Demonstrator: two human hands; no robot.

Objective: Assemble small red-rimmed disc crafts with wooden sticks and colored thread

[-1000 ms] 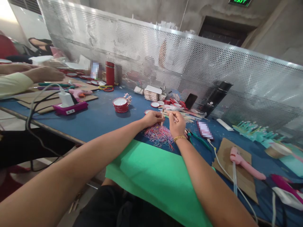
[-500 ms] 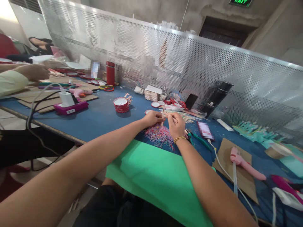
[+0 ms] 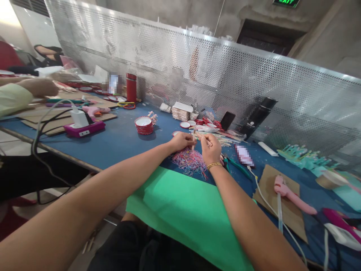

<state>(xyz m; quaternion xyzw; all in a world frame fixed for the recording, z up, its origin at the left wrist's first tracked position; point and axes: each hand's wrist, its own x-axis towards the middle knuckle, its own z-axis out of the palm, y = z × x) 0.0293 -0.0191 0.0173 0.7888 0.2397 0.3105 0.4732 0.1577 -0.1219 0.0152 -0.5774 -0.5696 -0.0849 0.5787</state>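
Note:
My left hand point(image 3: 182, 142) is closed, its fingertips pinching a thin flat wooden stick point(image 3: 193, 140) held upright. Close beside it on the right, my right hand point(image 3: 211, 147) has its fingers curled in; a small pale piece shows at the fingers, too small to name. A gold bracelet point(image 3: 214, 165) circles the right wrist. Beneath both hands lies a tangled heap of multicoloured thread point(image 3: 189, 162). Green sheet material point(image 3: 191, 210) covers my lap and reaches the table edge.
Red-rimmed round pieces point(image 3: 144, 125) form a stack left of my hands. Green-handled pliers point(image 3: 237, 165) lie right of them, then a pink glue gun point(image 3: 293, 195) on cardboard point(image 3: 265, 188). A purple power strip point(image 3: 84, 128) sits left. A co-worker's hand point(image 3: 42, 87) is at far left.
My right hand has shifted very slightly right, away from the upright stick. My left hand stays nearly still. At far left, the co-worker's hand has moved a little.

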